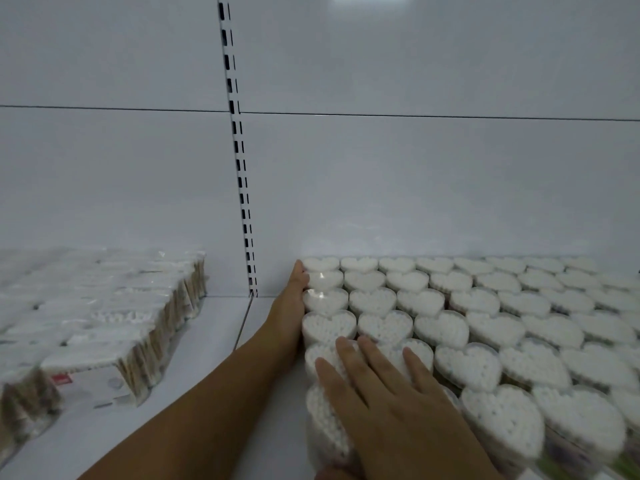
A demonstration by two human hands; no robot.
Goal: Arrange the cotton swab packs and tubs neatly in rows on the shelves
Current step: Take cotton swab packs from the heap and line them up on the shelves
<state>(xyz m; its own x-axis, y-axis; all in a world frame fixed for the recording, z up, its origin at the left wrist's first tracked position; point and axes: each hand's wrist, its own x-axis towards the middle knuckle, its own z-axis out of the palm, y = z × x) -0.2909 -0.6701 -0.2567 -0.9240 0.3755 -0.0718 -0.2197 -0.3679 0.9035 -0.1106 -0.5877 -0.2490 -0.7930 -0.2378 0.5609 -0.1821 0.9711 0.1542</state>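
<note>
Several heart-shaped clear tubs of white cotton swabs (474, 306) stand in close rows on the right part of the white shelf (214, 341). My left hand (291, 299) lies flat along the left side of the leftmost column, fingers straight, touching the tubs near the back. My right hand (377, 386) rests palm down with spread straight fingers on top of the front-left tubs (322, 327). On the left part of the shelf stand several plastic packs of wooden-stick cotton swabs (104, 317) in rows.
A white back panel rises behind the shelf, with a slotted upright strip (239, 168) between the two bays. A bare strip of shelf runs between the packs and the tubs. A red label (59, 378) shows on one front pack.
</note>
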